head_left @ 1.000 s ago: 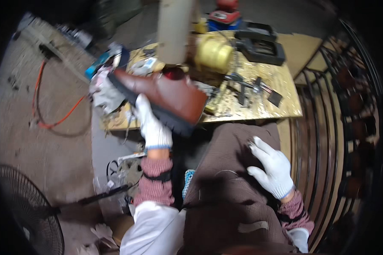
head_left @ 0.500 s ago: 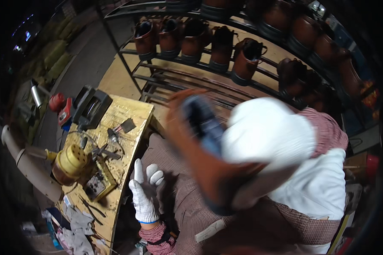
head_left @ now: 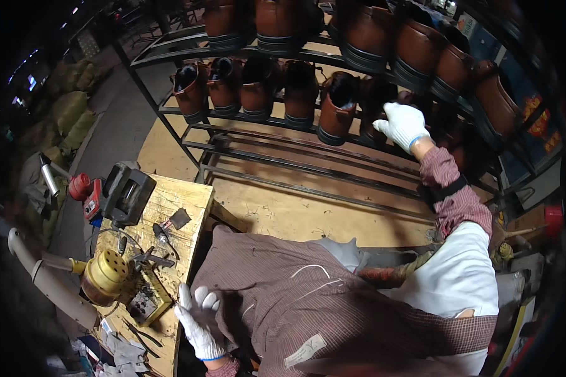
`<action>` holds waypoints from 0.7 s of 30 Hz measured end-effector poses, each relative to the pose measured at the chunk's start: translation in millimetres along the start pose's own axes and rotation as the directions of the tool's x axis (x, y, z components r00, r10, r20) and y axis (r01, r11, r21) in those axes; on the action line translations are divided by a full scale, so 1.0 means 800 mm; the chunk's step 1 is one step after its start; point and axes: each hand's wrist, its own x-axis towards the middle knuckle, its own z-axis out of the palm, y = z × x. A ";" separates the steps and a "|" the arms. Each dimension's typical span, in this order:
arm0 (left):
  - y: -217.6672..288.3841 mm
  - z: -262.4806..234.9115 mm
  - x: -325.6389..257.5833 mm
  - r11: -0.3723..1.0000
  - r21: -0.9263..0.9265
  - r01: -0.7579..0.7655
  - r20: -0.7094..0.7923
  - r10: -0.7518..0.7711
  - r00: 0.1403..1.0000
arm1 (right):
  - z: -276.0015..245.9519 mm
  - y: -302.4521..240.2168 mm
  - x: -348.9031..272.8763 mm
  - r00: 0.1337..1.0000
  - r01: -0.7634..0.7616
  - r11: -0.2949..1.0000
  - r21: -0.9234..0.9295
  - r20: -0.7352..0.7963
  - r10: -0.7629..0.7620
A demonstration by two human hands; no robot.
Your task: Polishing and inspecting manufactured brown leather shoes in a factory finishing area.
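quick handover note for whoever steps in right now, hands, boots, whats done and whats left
Right hand: gloved, stretched out to the rack, on a brown boot in the middle row. Whether it grips the boot cannot be told.
Left hand: gloved, open, holds nothing, resting at the edge of the workbench by the lap.
Boots: brown ones line the upper and middle shelves; the lower bars are bare.
Bench: yellow perforated tool, black device, small hand tools.
Done: boots racked, one at the right hand's spot.
Left: let go of that boot if it is held; no boot lies on the bench.
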 end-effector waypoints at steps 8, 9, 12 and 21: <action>-0.016 -0.015 -0.015 0.997 -0.079 0.003 -0.050 -0.007 0.999 | -0.012 -0.118 0.036 0.966 0.258 0.940 0.224 -0.047 -0.254; -0.019 -0.012 -0.014 0.992 -0.126 -0.005 -0.034 0.001 0.999 | -0.021 -0.141 0.035 0.946 0.314 0.914 0.258 -0.004 -0.324; -0.025 0.001 -0.027 0.987 -0.160 -0.022 -0.043 0.015 0.999 | -0.083 -0.224 -0.032 0.792 0.568 0.752 0.334 0.027 -0.610; -0.043 -0.030 -0.069 0.961 -0.172 -0.215 -0.323 0.151 0.934 | -0.167 -0.380 -0.167 -0.214 0.690 -0.434 0.579 -0.410 -0.887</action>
